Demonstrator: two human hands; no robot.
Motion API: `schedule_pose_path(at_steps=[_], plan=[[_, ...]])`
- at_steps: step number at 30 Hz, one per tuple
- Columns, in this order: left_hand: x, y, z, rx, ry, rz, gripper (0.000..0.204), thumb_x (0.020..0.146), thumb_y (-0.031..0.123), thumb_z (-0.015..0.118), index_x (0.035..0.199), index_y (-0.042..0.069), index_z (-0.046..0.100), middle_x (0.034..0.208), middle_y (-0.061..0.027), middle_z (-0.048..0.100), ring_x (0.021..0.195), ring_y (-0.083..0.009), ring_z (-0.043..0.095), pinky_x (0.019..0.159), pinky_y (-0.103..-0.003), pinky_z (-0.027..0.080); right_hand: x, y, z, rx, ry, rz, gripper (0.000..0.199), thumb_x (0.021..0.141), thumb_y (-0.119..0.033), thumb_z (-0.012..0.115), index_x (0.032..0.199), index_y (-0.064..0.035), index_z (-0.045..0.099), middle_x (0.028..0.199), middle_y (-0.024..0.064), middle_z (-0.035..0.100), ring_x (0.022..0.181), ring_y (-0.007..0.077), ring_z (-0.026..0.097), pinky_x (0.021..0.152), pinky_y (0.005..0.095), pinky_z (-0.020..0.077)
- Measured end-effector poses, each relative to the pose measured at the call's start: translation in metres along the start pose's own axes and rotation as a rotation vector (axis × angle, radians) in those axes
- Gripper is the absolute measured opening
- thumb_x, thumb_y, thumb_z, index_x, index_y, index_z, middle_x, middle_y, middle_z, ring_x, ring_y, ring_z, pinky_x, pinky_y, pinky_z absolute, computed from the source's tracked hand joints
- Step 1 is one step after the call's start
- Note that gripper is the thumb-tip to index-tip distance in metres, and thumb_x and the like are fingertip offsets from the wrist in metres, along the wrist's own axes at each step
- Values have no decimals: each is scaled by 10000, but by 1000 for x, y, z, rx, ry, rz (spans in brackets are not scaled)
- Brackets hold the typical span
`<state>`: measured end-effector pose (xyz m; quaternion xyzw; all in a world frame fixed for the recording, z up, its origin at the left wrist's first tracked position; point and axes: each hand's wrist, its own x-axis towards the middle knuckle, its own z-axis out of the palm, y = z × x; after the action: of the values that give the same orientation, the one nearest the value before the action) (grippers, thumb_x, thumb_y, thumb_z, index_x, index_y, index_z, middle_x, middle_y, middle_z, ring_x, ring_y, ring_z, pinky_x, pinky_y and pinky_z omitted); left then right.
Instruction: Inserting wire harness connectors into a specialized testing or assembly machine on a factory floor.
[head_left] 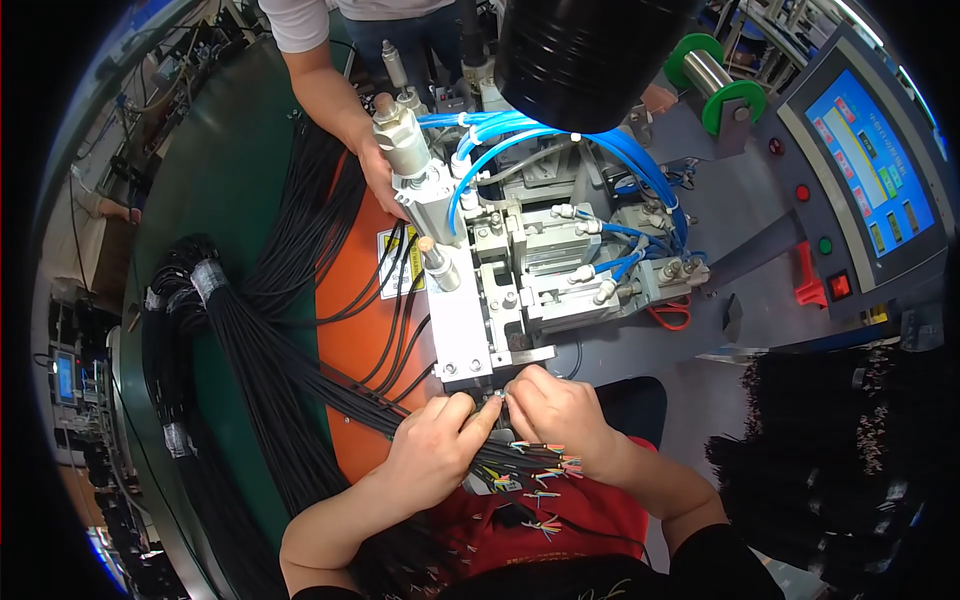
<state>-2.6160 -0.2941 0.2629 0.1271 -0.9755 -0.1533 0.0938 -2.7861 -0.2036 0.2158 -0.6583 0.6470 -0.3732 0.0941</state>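
My left hand point(432, 450) and my right hand point(562, 412) meet at the near end of a metal pneumatic machine point(462, 325). Both sets of fingertips are pinched together around something tiny, too small to make out. Beneath my hands, a bundle of black cables point(375, 408) runs in from the left. Its stripped ends fan out in thin coloured wires point(545, 462) below my right wrist, over a red cloth point(590, 510) at my lap.
Tied black cable bundles point(240, 320) lie across the green table point(185, 120) and orange board point(345, 270). Opposite, a co-worker's hand point(378, 172) touches the machine. Blue air hoses point(610, 145) arch over it. A control screen point(870, 165) stands right, hanging cables point(830, 450) below.
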Motion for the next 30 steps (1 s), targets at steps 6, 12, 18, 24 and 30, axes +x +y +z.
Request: schedule_pose_path(at_steps=[6,12,18,24,30], plan=[[2,5,0,59,-4,7,503,682,110,624,1171,1,582,807,-79,470,701,-234,507,576,-332,434,5,-5,-3,-107,-1,-45,94,750,-82,647,799,-30,585,724,73,544,526,237,586,456,336,465],[8,7,-7,135,-59,26,442,735,77,558,1161,-40,570,848,-63,490,745,-202,524,597,-289,471,10,-4,-7,-166,-73,-40,90,722,-107,655,767,-49,602,689,65,547,508,242,578,453,335,463],[13,5,-6,130,-74,33,439,732,75,567,1157,-37,571,863,-72,500,747,-211,537,605,-301,480,15,17,-6,-79,-187,-62,108,729,-138,650,791,-51,637,756,84,621,551,258,607,461,329,471],[9,1,-4,64,-49,2,445,722,54,576,1161,-20,572,864,-78,502,758,-220,550,616,-315,487,4,15,-4,68,-65,-43,126,754,-90,655,857,-19,639,802,103,638,586,263,621,492,323,493],[8,0,-6,33,-50,1,451,716,46,575,1163,-14,572,866,-80,500,762,-221,550,618,-315,489,3,13,-4,166,89,-122,158,738,-23,687,885,-17,629,795,103,632,602,251,626,527,311,513]])
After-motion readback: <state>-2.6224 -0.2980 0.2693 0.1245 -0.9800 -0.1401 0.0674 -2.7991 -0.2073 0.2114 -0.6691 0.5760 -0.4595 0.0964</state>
